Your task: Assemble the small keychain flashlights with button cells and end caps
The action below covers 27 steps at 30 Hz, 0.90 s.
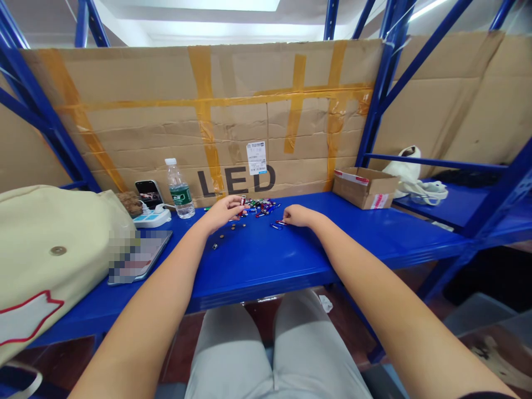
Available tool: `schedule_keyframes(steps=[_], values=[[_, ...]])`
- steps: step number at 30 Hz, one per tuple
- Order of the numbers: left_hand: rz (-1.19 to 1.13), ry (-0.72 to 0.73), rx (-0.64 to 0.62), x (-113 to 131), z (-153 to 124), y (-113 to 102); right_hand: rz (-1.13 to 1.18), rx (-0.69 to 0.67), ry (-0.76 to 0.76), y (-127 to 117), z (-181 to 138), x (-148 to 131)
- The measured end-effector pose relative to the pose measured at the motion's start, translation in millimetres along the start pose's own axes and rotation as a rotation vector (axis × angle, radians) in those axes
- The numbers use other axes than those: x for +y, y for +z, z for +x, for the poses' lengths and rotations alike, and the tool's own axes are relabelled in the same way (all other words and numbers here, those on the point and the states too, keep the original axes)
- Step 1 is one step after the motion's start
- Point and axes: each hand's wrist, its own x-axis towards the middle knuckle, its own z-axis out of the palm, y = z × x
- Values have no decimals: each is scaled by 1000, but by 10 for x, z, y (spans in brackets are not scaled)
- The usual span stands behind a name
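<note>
My left hand (224, 213) is closed in a pinch on a small red cylinder (243, 203) with a silvery end, held upright just above the blue tabletop. To its right lies a pile of small shiny pieces (262, 207) in red, blue, green and silver. My right hand (298, 215) is down at the table with its fingertips pinched on a slim red piece (281, 222). A similar blue piece (275, 226) lies just beside it. Several small round discs (233, 226) and a little silvery part (215, 246) are on the table below my left hand.
At left are a cream bag (58, 238), a tablet-like device (155, 252), a white power strip (153, 218), a propped phone (148, 193) and a water bottle (179, 191). An open cardboard box (366, 188) stands at right. A tall cardboard sheet (162, 127) closes off the back.
</note>
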Motion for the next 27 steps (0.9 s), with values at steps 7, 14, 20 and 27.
schedule_keyframes(steps=[7, 14, 20, 27], values=[[460, 116, 97, 0, -11, 133, 243, 132, -62, -72, -95, -153], [802, 441, -71, -5, -36, 556, 1180, 24, -120, -57, -197, -428], [544, 191, -7, -27, -18, 651, 1330, 49, -239, 5, -189, -497], [601, 250, 31, -24, -44, 565, 940, 242, -178, 17, -123, -422]])
